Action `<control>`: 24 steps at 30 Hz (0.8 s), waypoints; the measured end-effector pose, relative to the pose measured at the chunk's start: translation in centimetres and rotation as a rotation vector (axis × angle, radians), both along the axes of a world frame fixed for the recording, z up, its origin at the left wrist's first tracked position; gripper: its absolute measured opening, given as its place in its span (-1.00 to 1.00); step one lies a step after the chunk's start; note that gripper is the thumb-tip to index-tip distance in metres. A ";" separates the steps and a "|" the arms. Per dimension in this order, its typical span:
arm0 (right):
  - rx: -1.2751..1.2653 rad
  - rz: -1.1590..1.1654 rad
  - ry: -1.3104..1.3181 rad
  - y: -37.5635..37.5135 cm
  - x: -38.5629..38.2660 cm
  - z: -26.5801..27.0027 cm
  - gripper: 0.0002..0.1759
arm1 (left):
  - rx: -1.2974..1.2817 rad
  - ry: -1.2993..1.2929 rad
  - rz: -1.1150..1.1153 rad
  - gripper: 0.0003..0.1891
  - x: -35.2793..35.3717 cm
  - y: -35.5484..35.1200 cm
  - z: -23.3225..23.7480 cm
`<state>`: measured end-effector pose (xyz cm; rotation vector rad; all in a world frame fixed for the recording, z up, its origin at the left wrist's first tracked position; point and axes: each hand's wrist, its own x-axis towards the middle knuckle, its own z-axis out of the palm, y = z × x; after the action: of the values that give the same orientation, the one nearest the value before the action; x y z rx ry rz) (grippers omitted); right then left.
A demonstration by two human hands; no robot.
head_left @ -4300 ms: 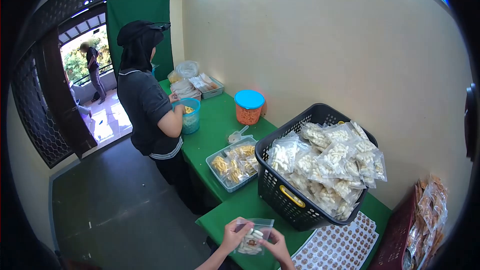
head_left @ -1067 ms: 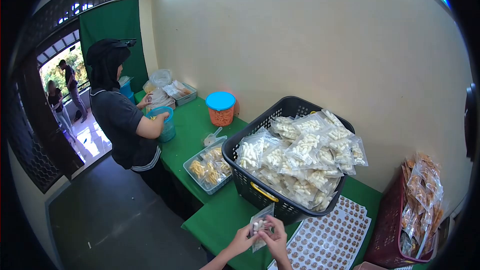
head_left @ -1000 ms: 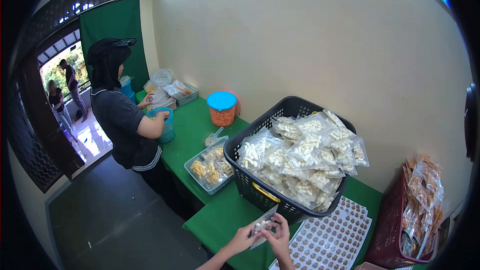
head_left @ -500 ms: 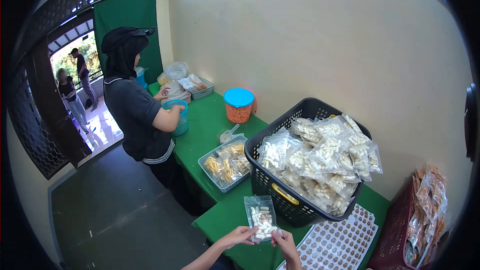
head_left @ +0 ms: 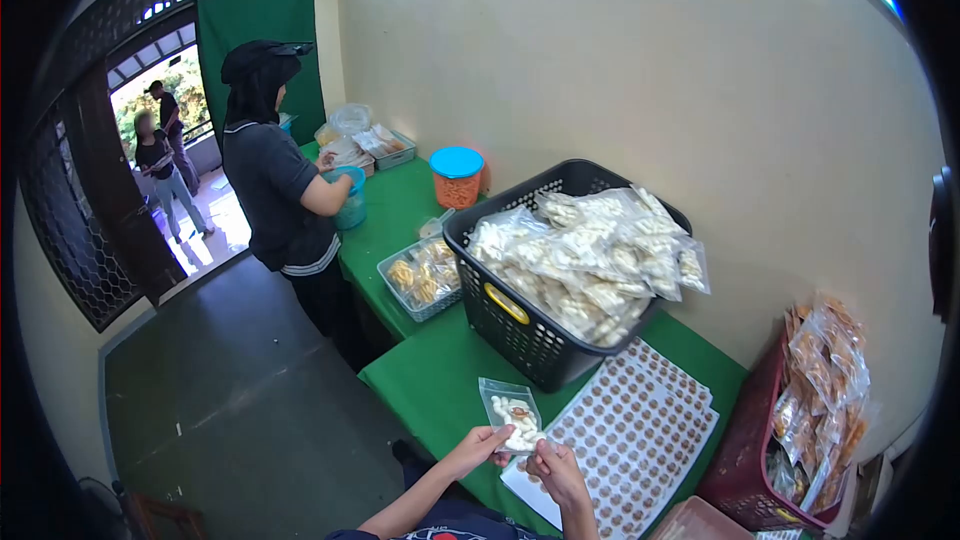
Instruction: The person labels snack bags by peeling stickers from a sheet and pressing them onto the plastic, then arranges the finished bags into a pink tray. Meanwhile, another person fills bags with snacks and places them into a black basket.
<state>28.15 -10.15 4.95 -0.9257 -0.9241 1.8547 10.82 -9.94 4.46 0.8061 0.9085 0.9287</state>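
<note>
A clear plastic pouch of white snack pieces (head_left: 508,408), with a small brownish round label on its front, is held between both hands near the bottom of the view. My left hand (head_left: 480,448) pinches its lower left side, thumb on the front. At the lower right corner, my right hand (head_left: 556,470) is closed on the same pouch. Just right of the hands lie sheets of round brown stickers (head_left: 625,430) on the green table. Beyond them stands a black basket (head_left: 545,345) heaped with similar white-snack pouches (head_left: 590,250).
A tray of yellowish snack bags (head_left: 420,310) and an orange-filled tub with a blue lid (head_left: 457,190) stand further back. At right is a maroon basket of brown snack bags (head_left: 745,450). A co-worker (head_left: 270,180) handles a teal container (head_left: 350,205); two people stand outside the doorway.
The camera view has shifted, so the basket appears further left and higher and more of the sticker sheets shows. Both hands still hold the pouch, which is now tilted a little more.
</note>
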 end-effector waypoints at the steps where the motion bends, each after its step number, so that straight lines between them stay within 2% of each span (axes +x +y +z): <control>1: -0.011 -0.026 0.022 -1.1 1.1 0.0 -0.62 | 0.016 0.037 -0.036 -0.61 1.0 -0.9 0.5; 4: -0.028 -0.067 0.035 -3.4 3.3 0.1 -0.65 | 0.060 0.145 -0.129 -0.58 2.6 -3.2 1.5; 7: -0.007 -0.082 0.048 -5.0 4.4 0.3 -0.66 | -0.007 0.202 -0.168 -0.57 3.6 -4.7 3.2; 13: 0.046 -0.240 0.026 -8.9 7.4 -0.7 -0.62 | 0.049 0.164 -0.236 -0.59 7.4 -6.6 1.6; 14: 0.082 -0.231 -0.028 -9.2 8.3 -1.4 -0.54 | 0.078 0.160 -0.244 -0.59 8.2 -6.9 1.3; 17: 0.102 -0.249 -0.053 -9.8 11.2 -1.9 -0.51 | 0.158 0.209 -0.285 -0.58 10.0 -7.8 1.3; 18: 0.014 -0.169 -0.051 -9.5 12.5 -1.7 -0.44 | 0.185 0.264 -0.308 -0.58 10.4 -7.9 2.2; 19: -0.075 -0.210 0.018 -9.4 13.0 -0.8 -0.51 | 0.212 0.321 -0.333 -0.58 10.7 -7.9 2.8; 21: -0.002 -0.361 -0.131 -8.8 13.4 -1.2 -0.63 | 0.268 0.291 -0.556 -0.57 11.2 -7.3 2.0; 22: 0.115 -0.184 -0.296 -8.8 15.0 -1.3 -0.73 | 0.268 0.262 -0.632 -0.57 11.7 -7.2 1.8; 24: 0.144 -0.276 -0.257 -9.1 15.4 -1.1 -0.73 | 0.220 0.269 -0.720 -0.57 12.3 -6.7 1.9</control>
<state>43.52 -19.29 3.82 -1.1568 -1.0127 1.4406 23.13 -16.64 6.33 1.3548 0.6642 0.2889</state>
